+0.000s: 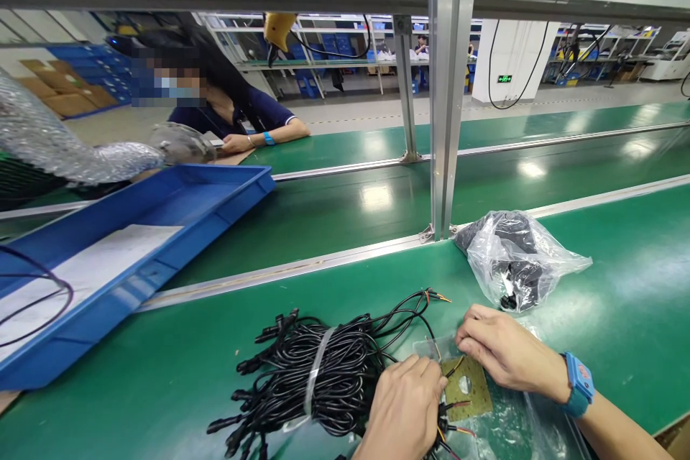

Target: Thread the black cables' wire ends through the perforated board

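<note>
A bundle of black cables [334,374], bound with a clear band, lies on the green work surface, plugs to the left and bare wire ends to the right. My left hand [407,402] is closed at the bundle's right side; a thin cable end with a yellowish wire shows at its fingertips. Fingers pinched together, my right hand [501,345] is just above the yellow-green square plate [477,402], which has a round hole. What the right fingers hold is hidden. Beneath the plate is clear plastic film [509,424]. Red, yellow and black wire ends stick out below my left fingers.
A clear bag of black parts [517,262] sits beyond my right hand, beside a metal upright [445,100]. At left, a blue tray [156,269] holds paper and a dark cable. A co-worker [237,108] sits across the line near a silver duct [65,133].
</note>
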`<state>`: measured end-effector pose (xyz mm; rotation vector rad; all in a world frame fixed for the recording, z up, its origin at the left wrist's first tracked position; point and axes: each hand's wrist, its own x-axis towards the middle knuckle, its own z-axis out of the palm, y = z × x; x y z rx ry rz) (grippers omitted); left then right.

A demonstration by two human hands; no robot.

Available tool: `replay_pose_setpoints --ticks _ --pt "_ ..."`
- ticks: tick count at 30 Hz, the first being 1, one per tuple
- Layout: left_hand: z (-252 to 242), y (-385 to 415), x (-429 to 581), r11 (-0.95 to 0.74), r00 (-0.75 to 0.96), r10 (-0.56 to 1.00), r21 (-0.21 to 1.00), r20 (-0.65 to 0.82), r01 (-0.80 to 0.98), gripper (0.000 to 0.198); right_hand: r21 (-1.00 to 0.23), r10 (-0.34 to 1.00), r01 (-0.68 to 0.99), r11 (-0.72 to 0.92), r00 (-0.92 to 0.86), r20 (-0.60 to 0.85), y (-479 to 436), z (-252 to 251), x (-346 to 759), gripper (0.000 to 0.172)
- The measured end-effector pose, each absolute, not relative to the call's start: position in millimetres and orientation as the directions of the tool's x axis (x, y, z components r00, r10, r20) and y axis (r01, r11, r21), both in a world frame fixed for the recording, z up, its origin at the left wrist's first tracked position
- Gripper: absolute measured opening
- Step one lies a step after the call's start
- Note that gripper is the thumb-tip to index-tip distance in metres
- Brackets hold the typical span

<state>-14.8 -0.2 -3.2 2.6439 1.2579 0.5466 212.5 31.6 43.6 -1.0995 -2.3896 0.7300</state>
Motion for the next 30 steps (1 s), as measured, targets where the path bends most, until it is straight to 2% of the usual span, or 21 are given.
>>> replay_pose_setpoints --ticks 5,17,30 --pt "-6.5 -0.6 -14.1 -0.626 0.576 0.779 0.280 0.248 0.727 0.023 -0.601 0.781 0.574 0.557 -0.609 0.142 31.7 41.8 212.9 0.028" --pt "-6.2 2.9 -8.1 -0.641 0.599 0.756 0.117 0.265 0.758 0.034 -0.581 0.773 0.581 0.570 -0.620 0.139 29.7 43.1 210.3 0.028" --pt "-2.8 1.2 -7.1 -0.611 0.579 0.788 0.143 0.211 0.779 0.030 -0.530 0.774 0.618 0.580 -0.622 0.121 31.5 37.9 210.8 0.029"
